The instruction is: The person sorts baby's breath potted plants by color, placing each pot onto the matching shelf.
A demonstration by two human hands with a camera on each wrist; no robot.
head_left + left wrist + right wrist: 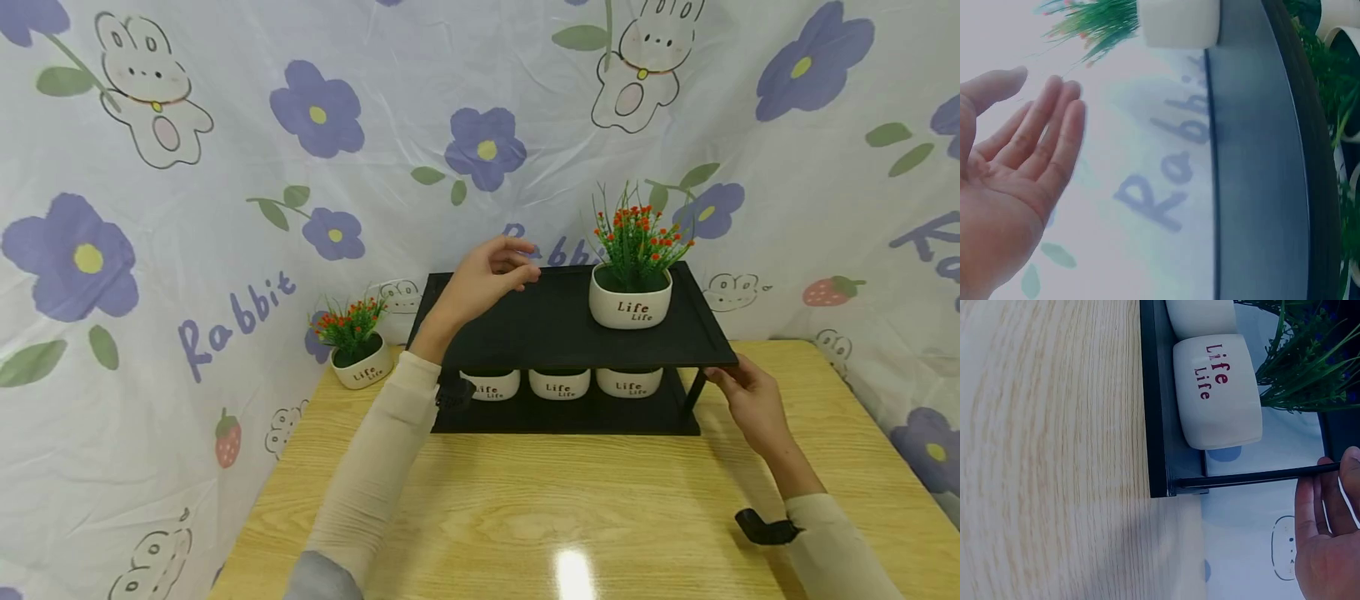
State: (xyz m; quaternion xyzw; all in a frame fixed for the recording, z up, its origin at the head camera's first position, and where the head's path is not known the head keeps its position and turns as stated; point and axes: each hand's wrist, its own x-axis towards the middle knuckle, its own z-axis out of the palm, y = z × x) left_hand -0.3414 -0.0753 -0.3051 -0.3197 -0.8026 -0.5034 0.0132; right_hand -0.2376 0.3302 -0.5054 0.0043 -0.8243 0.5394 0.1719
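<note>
A black two-tier rack (525,321) stands on the table. On the right of its top board sits a white "Life" flower pot (630,304) with green leaves and small red flowers. My left hand (483,279) is raised over the top board, left of that pot, fingers loosely bent and holding nothing; in the left wrist view its palm and fingers show apart from the pot. At the rack's right front corner, my right hand (753,408) grips the rack by the upper end of its thin black post (1241,479), thumb on one side and fingers on the other.
On the lower board stand several white pots (558,383), their plants mostly hidden by the top board in the head view. Another red-flowered pot (362,365) stands on the wooden table (517,500), left of the rack. A patterned cloth (405,100) hangs behind.
</note>
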